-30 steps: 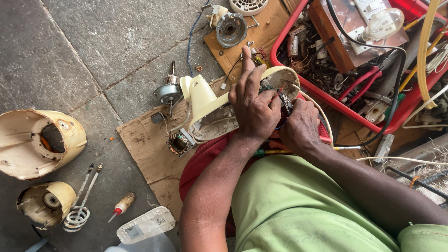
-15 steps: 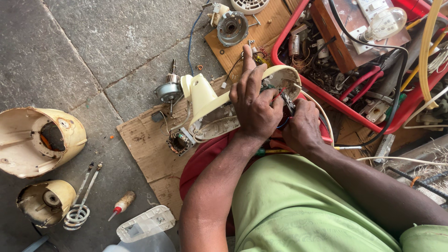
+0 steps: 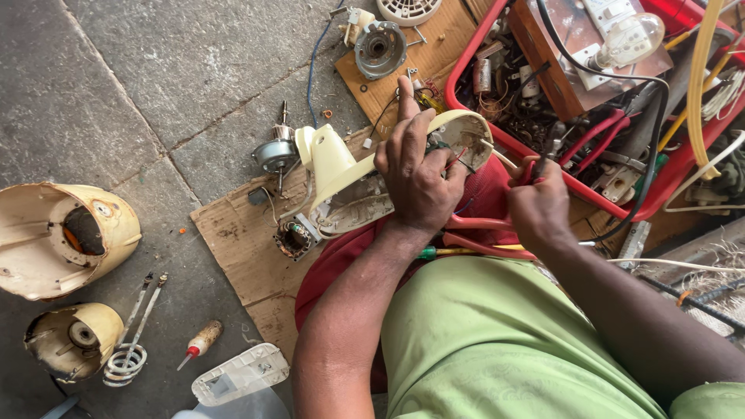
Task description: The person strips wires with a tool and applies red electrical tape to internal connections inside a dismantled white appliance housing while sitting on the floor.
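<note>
Far left on the stone floor: large cream plastic shell housing [image 3: 66, 237], hollow side up, with a smaller cream plastic cup-shaped housing [image 3: 74, 340] below it. Both sit well apart from your hands; leave them.

Centre: cream plastic fan base with its curved neck [image 3: 341, 167] lies on the torn brown cardboard sheet [image 3: 240, 248], tilted toward you. Your left hand [image 3: 415, 167] is clenched over its round open end, index finger raised, forearm coming up from your lap. Keep that clamp firm so the base does not rock while you work inside the opening; judgement: thin red wires there could snag.

Right: your right hand [image 3: 535, 206] is closed around red-handled pliers [image 3: 497, 221], wrist bent inward, just beside the rim of the red plastic parts tray [image 3: 574, 186]. Bring the tool tip in low and slow.
</note>
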